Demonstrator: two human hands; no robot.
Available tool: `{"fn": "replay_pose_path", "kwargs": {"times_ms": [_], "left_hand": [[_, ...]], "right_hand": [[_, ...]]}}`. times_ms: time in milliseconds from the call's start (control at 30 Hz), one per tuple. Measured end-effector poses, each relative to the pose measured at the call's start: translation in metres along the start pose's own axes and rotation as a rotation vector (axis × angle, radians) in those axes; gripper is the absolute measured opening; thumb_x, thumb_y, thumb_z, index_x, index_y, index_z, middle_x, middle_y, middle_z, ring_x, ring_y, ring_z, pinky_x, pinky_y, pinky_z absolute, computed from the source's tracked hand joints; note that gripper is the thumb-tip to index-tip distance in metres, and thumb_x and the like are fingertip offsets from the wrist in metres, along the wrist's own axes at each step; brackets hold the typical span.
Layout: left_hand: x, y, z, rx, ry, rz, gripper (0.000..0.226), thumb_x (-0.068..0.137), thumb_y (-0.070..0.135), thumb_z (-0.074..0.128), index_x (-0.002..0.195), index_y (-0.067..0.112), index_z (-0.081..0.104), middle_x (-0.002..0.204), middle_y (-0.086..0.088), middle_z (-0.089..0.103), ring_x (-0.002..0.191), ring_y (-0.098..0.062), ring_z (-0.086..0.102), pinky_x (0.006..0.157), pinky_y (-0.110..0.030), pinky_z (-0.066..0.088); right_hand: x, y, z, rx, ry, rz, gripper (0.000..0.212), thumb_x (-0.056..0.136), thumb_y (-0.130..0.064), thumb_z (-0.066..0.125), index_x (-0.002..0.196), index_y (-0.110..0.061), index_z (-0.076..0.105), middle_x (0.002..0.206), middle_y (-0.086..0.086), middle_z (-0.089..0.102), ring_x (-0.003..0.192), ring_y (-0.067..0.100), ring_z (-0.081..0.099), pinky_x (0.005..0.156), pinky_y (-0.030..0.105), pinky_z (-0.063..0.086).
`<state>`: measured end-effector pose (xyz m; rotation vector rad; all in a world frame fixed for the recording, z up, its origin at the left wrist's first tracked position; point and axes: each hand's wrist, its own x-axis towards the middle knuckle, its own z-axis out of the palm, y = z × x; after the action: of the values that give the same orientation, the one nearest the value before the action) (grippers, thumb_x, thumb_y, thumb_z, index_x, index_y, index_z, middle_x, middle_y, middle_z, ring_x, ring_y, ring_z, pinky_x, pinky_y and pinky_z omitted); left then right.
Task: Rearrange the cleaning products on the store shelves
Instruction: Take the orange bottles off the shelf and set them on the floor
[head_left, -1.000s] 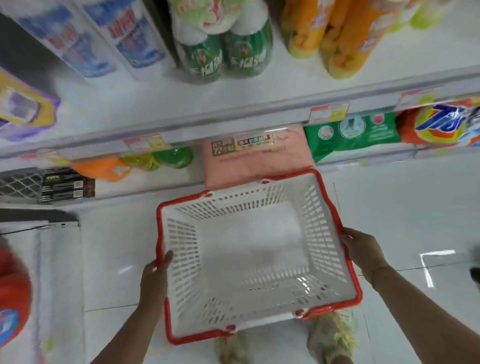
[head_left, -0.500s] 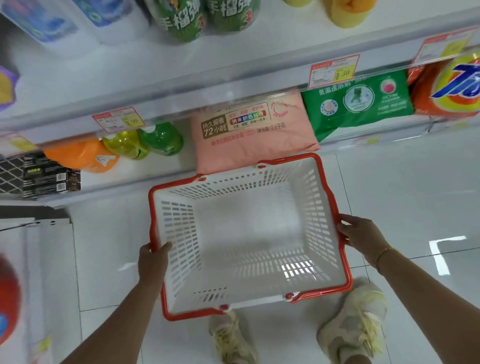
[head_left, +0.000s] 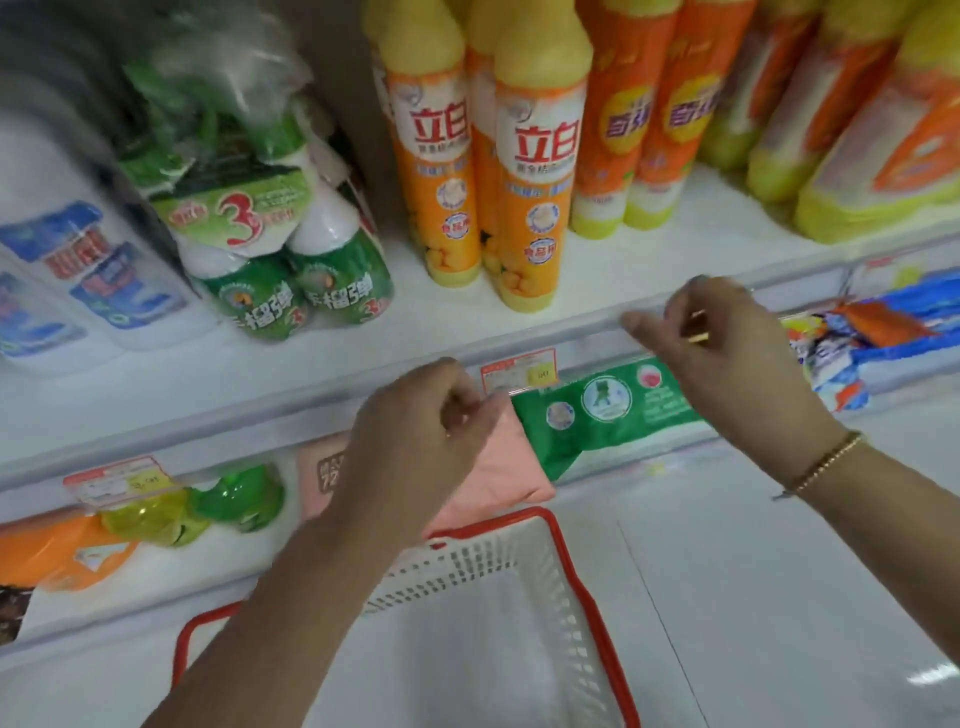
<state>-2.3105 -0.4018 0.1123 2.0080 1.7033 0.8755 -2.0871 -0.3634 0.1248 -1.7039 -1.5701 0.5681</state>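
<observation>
Left grip (head_left: 415, 441) and right grip (head_left: 727, 353) hover loosely curled and empty near the shelf (head_left: 649, 270) edge; orange bottles (head_left: 535, 171) stand farther back.

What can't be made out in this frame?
Head view only.
Hidden: pink pack label, mostly under the left hand, whose curled fingertips are hidden too.
Blurred: right hand, so whether it holds anything is unclear; price tag print unreadable.
Cut off: basket near end, by the bottom edge and the left forearm.
</observation>
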Motion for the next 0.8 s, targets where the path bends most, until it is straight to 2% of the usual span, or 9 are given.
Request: {"fn": "replay_pose_path", "kwargs": {"times_ms": [67, 100, 233, 333, 400, 500, 633, 733, 800], "left_hand": [[0.03, 0.018, 0.022, 0.018, -0.035, 0.202, 0.011, 0.085, 0.027, 0.068, 0.092, 0.021, 0.062, 0.088, 0.014, 0.056, 0.084, -0.005, 0.053, 0.07, -0.02, 0.041], [0.042, 0.026, 0.036, 0.029, -0.056, 0.278, 0.02, 0.087, 0.027, 0.067, 0.105, 0.02, 0.062, 0.101, 0.012, 0.056, 0.094, -0.004, 0.05, 0.077, -0.017, 0.039], [0.077, 0.036, 0.092, 0.071, -0.074, 0.348, 0.046, 0.092, 0.026, 0.06, 0.136, 0.019, 0.048, 0.133, 0.003, 0.047, 0.119, -0.011, 0.044, 0.095, -0.022, 0.034], [0.095, 0.027, 0.118, 0.21, 0.072, 0.364, 0.032, 0.089, 0.025, 0.06, 0.12, 0.017, 0.059, 0.109, -0.001, 0.059, 0.102, -0.019, 0.057, 0.076, -0.031, 0.046], [0.096, 0.023, 0.129, 0.255, 0.226, 0.387, 0.013, 0.082, 0.03, 0.062, 0.09, 0.02, 0.064, 0.083, 0.005, 0.06, 0.076, -0.015, 0.059, 0.057, -0.025, 0.037], [0.093, 0.021, 0.14, 0.297, 0.368, 0.391, 0.014, 0.078, 0.036, 0.061, 0.074, 0.023, 0.057, 0.07, 0.01, 0.056, 0.063, -0.011, 0.053, 0.054, -0.021, 0.029], [0.094, 0.025, 0.14, 0.273, 0.374, 0.362, 0.015, 0.085, 0.032, 0.063, 0.075, 0.023, 0.057, 0.071, 0.011, 0.051, 0.066, -0.012, 0.051, 0.057, -0.025, 0.029], [0.09, 0.024, 0.133, 0.244, 0.26, 0.381, 0.005, 0.085, 0.027, 0.064, 0.086, 0.024, 0.06, 0.077, 0.015, 0.05, 0.077, -0.011, 0.053, 0.064, -0.025, 0.031], [0.087, 0.025, 0.127, 0.22, 0.171, 0.348, 0.014, 0.085, 0.028, 0.065, 0.099, 0.027, 0.062, 0.086, 0.015, 0.053, 0.086, -0.009, 0.053, 0.073, -0.027, 0.036]], "right_hand": [[0.038, 0.008, -0.004, 0.06, 0.062, -0.053, 0.026, 0.082, -0.03, 0.072, 0.078, -0.022, 0.048, 0.099, 0.009, 0.057, 0.083, 0.019, 0.058, 0.065, 0.024, 0.039], [0.056, 0.015, -0.005, 0.092, 0.081, -0.051, 0.027, 0.08, -0.027, 0.074, 0.089, -0.02, 0.05, 0.11, 0.009, 0.056, 0.09, 0.02, 0.059, 0.069, 0.025, 0.042], [0.118, 0.045, -0.004, 0.179, 0.118, 0.021, 0.071, 0.072, -0.027, 0.081, 0.129, -0.009, 0.043, 0.128, 0.005, 0.052, 0.107, 0.017, 0.054, 0.091, 0.038, 0.048], [0.153, 0.051, 0.0, 0.25, 0.106, -0.053, 0.079, 0.063, -0.029, 0.087, 0.127, -0.009, 0.045, 0.123, 0.003, 0.059, 0.11, 0.017, 0.057, 0.095, 0.043, 0.048], [0.169, 0.05, 0.002, 0.314, 0.099, -0.062, 0.082, 0.054, -0.031, 0.091, 0.121, -0.006, 0.05, 0.114, 0.004, 0.065, 0.103, 0.017, 0.062, 0.092, 0.04, 0.051], [0.189, 0.053, 0.006, 0.399, 0.082, -0.091, 0.088, 0.044, -0.034, 0.092, 0.12, -0.008, 0.055, 0.109, 0.005, 0.068, 0.097, 0.018, 0.066, 0.089, 0.041, 0.054], [0.19, 0.053, 0.003, 0.28, 0.143, -0.148, 0.069, 0.061, -0.023, 0.089, 0.12, -0.014, 0.055, 0.114, 0.005, 0.066, 0.101, 0.022, 0.064, 0.088, 0.043, 0.053], [0.176, 0.055, -0.003, 0.25, 0.235, -0.172, 0.07, 0.063, -0.023, 0.087, 0.122, -0.014, 0.05, 0.116, 0.006, 0.064, 0.103, 0.023, 0.062, 0.091, 0.039, 0.05], [0.158, 0.061, -0.011, 0.283, 0.284, -0.229, 0.066, 0.065, -0.022, 0.086, 0.119, -0.013, 0.049, 0.11, 0.006, 0.065, 0.1, 0.024, 0.063, 0.09, 0.038, 0.05]]}}
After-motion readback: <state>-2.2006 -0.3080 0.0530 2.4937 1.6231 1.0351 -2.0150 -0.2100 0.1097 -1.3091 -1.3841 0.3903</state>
